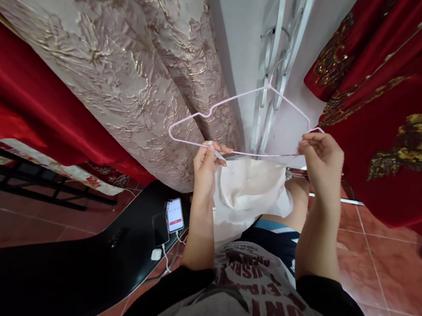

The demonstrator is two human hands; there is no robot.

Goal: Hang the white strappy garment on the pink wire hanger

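A pale pink clothes hanger (270, 85) is in front of me, its metal hook up by the white metal bars; I cannot tell whether it hangs on one. My left hand (207, 165) pinches the hanger's bottom bar left of its middle, with the edge of a white cloth (250, 182) at its fingers. The cloth drapes below the bar, over my lap. At the hanger's right end, my right hand (324, 155) is closed, thumb against fingers. Those fingers hide that corner of the hanger, and whether they also hold cloth cannot be seen.
Cream brocade fabric (130, 63) hangs at left, red embroidered garments (397, 116) at right. White metal bars (281, 11) stand against the wall ahead. On a black bench (62, 263) lie a lit phone (175, 216), a dark phone (159, 229) and a white charger (156, 254) with cables.
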